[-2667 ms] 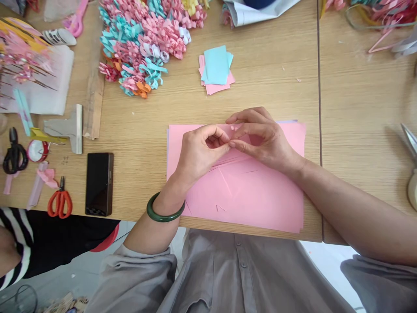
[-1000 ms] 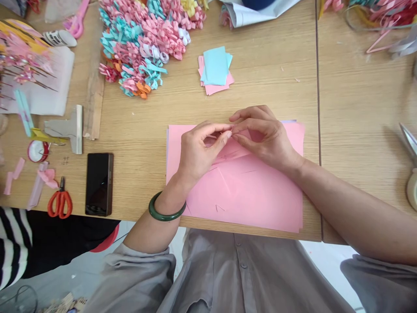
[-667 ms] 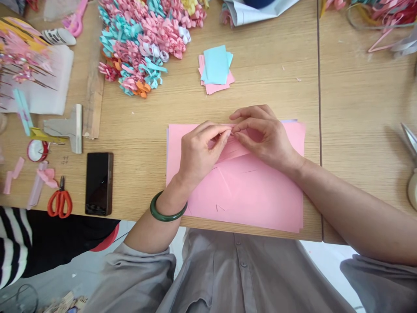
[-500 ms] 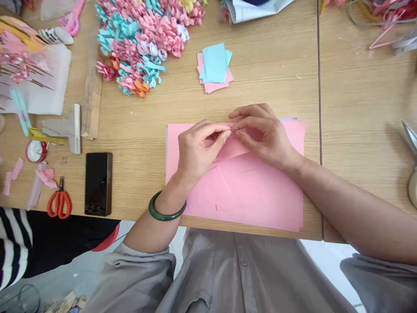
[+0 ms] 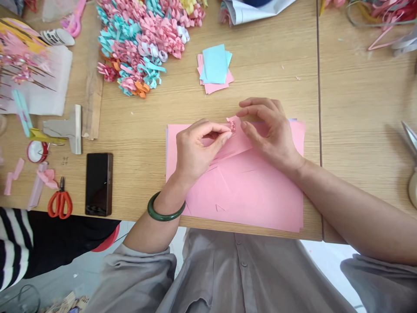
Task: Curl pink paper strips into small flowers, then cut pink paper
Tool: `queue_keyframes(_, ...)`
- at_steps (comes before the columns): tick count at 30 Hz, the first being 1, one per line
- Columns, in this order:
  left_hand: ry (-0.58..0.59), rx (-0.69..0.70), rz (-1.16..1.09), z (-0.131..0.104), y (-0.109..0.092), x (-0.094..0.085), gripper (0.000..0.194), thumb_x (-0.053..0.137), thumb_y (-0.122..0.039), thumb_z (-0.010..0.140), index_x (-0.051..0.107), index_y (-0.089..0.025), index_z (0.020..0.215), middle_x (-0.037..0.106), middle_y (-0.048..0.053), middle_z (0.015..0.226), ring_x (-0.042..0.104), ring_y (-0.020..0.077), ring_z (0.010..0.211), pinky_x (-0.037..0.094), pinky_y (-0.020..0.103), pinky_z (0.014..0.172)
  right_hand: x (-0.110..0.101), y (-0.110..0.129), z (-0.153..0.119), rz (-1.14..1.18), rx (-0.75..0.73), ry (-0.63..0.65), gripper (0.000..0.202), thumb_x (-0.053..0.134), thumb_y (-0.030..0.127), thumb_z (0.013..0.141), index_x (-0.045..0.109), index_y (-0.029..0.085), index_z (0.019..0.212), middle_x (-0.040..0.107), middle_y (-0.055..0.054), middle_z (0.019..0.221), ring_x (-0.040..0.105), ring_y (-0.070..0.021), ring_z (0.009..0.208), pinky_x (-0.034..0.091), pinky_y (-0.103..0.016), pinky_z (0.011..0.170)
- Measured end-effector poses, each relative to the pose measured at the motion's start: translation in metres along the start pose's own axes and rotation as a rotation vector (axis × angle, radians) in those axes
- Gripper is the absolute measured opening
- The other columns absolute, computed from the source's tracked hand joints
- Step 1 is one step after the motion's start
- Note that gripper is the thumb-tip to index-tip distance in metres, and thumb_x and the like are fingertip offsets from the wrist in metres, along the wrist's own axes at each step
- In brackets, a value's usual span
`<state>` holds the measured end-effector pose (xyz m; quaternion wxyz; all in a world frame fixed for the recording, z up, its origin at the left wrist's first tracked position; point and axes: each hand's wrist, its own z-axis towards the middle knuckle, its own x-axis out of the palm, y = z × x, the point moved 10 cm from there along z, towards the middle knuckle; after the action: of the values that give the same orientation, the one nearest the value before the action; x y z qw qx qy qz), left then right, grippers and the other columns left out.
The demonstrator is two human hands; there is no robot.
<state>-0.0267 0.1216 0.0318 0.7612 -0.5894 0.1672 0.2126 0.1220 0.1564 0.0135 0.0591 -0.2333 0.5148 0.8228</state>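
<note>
Desk (image 5: 276, 87), light wood grain, w/ a dark seam (image 5: 319, 108) btwn main panel and R panel. Near edge, ctr.: pink sheets (image 5: 260, 195), approx. squared up, a lilac edge showing beneath. Beyond these: small stack of blue and pink paper pcs. (image 5: 215, 65), slightly fanned. Far L of ctr.: heap of curled paper strips (image 5: 146, 39), mostly pink and turquoise. L side, near edge: black phone (image 5: 99, 184), flat; red-handled scissors (image 5: 60, 202) w/ tips pointing away. Farther back: metal clip (image 5: 68, 129), just beside a wooden strip (image 5: 93, 104); white pad (image 5: 60, 82). R panel, R margin: metal-bladed scissors (image 5: 412, 174), partly cut off.
</note>
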Motion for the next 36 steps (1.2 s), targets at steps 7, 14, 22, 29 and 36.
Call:
queue_keyframes(7,0.015,-0.068,-0.093,0.000,0.003,0.001,0.004,0.072,-0.024,0.085,0.074,-0.022,0.083,0.078,0.002,0.094,0.073,0.0170,0.091,0.060,0.032,0.087,0.002,-0.006,-0.001,-0.038,-0.027,-0.009,0.020,0.062,0.046,0.091,0.068,0.027,0.089,0.060,-0.006,0.133,0.043,-0.0373,0.135,0.033,-0.065,0.115)
queue_keyframes(14,0.003,-0.120,-0.166,0.001,0.014,0.001,0.007,0.077,-0.026,0.080,0.075,-0.020,0.082,0.078,0.001,0.089,0.074,0.0167,0.086,0.061,0.030,0.084,-0.014,-0.003,-0.003,0.004,0.092,-0.139,0.023,0.059,0.046,0.094,0.063,0.027,0.106,0.069,-0.007,0.115,0.059,-0.0264,0.116,0.052,-0.047,0.099)
queue_keyframes(22,0.007,-0.186,-0.298,0.002,0.021,0.000,0.009,0.079,-0.029,0.078,0.077,-0.022,0.082,0.078,0.001,0.086,0.073,0.0149,0.080,0.060,0.027,0.078,-0.001,-0.025,-0.009,0.416,0.501,-0.110,0.038,0.061,0.059,0.088,0.063,0.021,0.085,0.063,0.000,0.065,0.058,-0.0115,0.053,0.046,-0.025,0.045)
queue_keyframes(29,0.009,-0.233,-0.330,0.004,0.027,0.000,0.013,0.081,-0.032,0.076,0.077,-0.021,0.080,0.077,0.001,0.084,0.072,0.0141,0.080,0.058,0.025,0.077,0.022,-0.007,-0.012,0.597,0.521,0.078,0.045,0.073,0.061,0.075,0.063,0.018,0.067,0.058,0.002,0.061,0.054,-0.0090,0.053,0.044,-0.021,0.043)
queue_keyframes(36,0.023,-0.257,-0.359,0.003,0.035,0.004,0.018,0.082,-0.036,0.074,0.075,-0.020,0.081,0.074,0.001,0.086,0.069,0.0134,0.082,0.056,0.025,0.078,0.017,-0.006,-0.013,0.486,0.427,0.020,0.042,0.071,0.058,0.079,0.069,0.017,0.075,0.065,0.000,0.072,0.055,-0.0093,0.062,0.045,-0.022,0.053)
